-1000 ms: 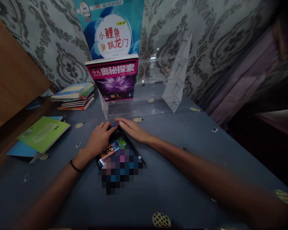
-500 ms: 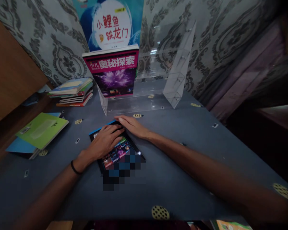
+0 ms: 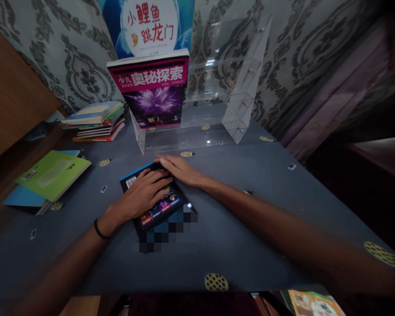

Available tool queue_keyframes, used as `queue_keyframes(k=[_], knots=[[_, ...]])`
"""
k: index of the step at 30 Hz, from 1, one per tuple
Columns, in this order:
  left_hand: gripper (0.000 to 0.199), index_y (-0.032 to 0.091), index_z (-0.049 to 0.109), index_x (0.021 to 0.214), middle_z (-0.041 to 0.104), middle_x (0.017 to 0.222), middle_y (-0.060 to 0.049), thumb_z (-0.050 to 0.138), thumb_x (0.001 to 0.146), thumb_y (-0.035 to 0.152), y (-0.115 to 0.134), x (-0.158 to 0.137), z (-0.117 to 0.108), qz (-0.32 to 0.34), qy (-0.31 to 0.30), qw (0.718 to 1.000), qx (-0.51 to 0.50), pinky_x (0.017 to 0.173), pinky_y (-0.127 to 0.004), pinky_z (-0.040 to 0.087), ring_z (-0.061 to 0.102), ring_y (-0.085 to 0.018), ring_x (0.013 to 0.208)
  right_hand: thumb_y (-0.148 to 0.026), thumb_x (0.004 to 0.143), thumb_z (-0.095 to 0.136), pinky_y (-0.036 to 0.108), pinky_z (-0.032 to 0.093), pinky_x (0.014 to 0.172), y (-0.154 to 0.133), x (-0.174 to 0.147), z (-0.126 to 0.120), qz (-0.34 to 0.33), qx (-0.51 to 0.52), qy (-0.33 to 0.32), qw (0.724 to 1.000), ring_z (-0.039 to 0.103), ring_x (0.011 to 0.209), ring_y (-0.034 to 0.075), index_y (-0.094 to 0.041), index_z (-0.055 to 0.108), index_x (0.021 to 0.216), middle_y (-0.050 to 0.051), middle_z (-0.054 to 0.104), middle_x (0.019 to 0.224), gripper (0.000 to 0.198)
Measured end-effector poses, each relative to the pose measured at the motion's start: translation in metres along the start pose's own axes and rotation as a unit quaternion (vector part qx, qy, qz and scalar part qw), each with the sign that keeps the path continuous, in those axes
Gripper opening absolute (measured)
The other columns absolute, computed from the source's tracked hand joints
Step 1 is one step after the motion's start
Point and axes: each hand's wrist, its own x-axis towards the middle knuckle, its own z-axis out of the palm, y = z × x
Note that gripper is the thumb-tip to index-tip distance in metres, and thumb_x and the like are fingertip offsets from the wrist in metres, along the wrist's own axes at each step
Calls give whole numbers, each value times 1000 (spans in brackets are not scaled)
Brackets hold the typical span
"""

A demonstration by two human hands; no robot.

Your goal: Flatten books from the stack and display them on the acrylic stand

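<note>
A dark book (image 3: 136, 213) with small coloured pictures and a barcode lies flat on the table, its lower edge blurred by blocks. Across its middle rests my left hand (image 3: 148, 189), fingers stretched out and slightly apart, a black band round the wrist. At the book's upper right corner lies my right hand (image 3: 178, 169), flat with its fingers extended and close together, their tips over the edge. Neither hand is closed round the book. Beyond them, a purple-and-black book (image 3: 158, 103) leans upright in a clear acrylic stand (image 3: 240, 105), in front of a blue book (image 3: 115, 26).
Left of the stand is a stack of several books (image 3: 98, 118). Closer on the left, a green book (image 3: 55, 173) lies over a blue one (image 3: 24, 197). The grey table cover (image 3: 266, 259) bears pineapple prints. An orange book (image 3: 316, 303) shows below the front edge.
The view has shifted slightly, so everything sits a little higher in the picture. Both hands stay on the dark book, with almost no change in their pose.
</note>
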Motion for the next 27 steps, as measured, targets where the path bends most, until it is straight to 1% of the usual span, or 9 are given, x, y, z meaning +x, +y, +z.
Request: queue_keyframes(k=[3, 5, 8, 11, 17, 20, 24, 27], knots=[[44, 21, 56, 140, 60, 143, -10, 35, 108, 42, 2, 1, 1, -7, 3, 1000, 8, 118, -54, 34, 50, -25, 138, -70, 102, 29, 47, 38, 117, 1, -1, 0, -3, -10, -5, 1000, 56, 134, 27, -24, 68, 128, 9, 62, 142, 67], [45, 21, 56, 140, 60, 143, -10, 35, 108, 44, 5, 0, 1, -5, 4, 1000, 11, 118, -55, 34, 50, -25, 138, -69, 102, 29, 47, 38, 118, 0, -1, 0, -1, -15, -7, 1000, 55, 134, 26, -24, 68, 128, 8, 62, 143, 65], [45, 24, 58, 139, 60, 143, -9, 33, 108, 45, 8, -2, 2, 21, -2, 1000, 1, 120, -57, 31, 52, -24, 137, -65, 104, 31, 48, 37, 118, 0, -1, 0, 4, -12, -5, 1000, 55, 134, 26, -24, 68, 129, 8, 62, 144, 61], [44, 26, 61, 137, 61, 142, -8, 32, 108, 44, 10, -4, 4, 42, -6, 999, -4, 122, -57, 29, 53, -23, 136, -65, 104, 30, 48, 37, 118, -1, -1, 0, 1, -9, -3, 1000, 55, 134, 26, -22, 69, 128, 9, 61, 144, 63], [43, 24, 62, 135, 63, 140, -9, 34, 108, 43, 13, -2, 5, 36, -8, 999, 1, 119, -57, 33, 54, -25, 134, -63, 104, 30, 46, 38, 118, -2, -1, 0, 2, -15, -2, 1000, 56, 134, 25, -24, 70, 125, 7, 63, 143, 60], [44, 25, 60, 137, 62, 142, -9, 35, 107, 46, 19, -3, 2, 38, -21, 999, -10, 119, -59, 32, 53, -25, 136, -65, 104, 30, 46, 37, 118, -2, -1, 0, 2, -18, -1, 1000, 56, 134, 25, -23, 70, 126, 9, 62, 144, 62], [43, 28, 61, 137, 61, 144, -7, 37, 107, 48, 28, -5, 0, 58, -41, 997, -36, 121, -58, 30, 52, -25, 138, -65, 104, 31, 46, 37, 119, 0, -1, 1, -1, -18, 2, 1000, 55, 135, 25, -23, 70, 125, 8, 63, 142, 61], [43, 28, 61, 136, 61, 144, -7, 38, 107, 47, 31, -5, -1, 64, -45, 996, -36, 120, -58, 29, 52, -25, 138, -65, 103, 30, 46, 37, 118, 1, -1, 1, -6, -24, 2, 1000, 55, 135, 26, -22, 71, 125, 9, 63, 142, 63]])
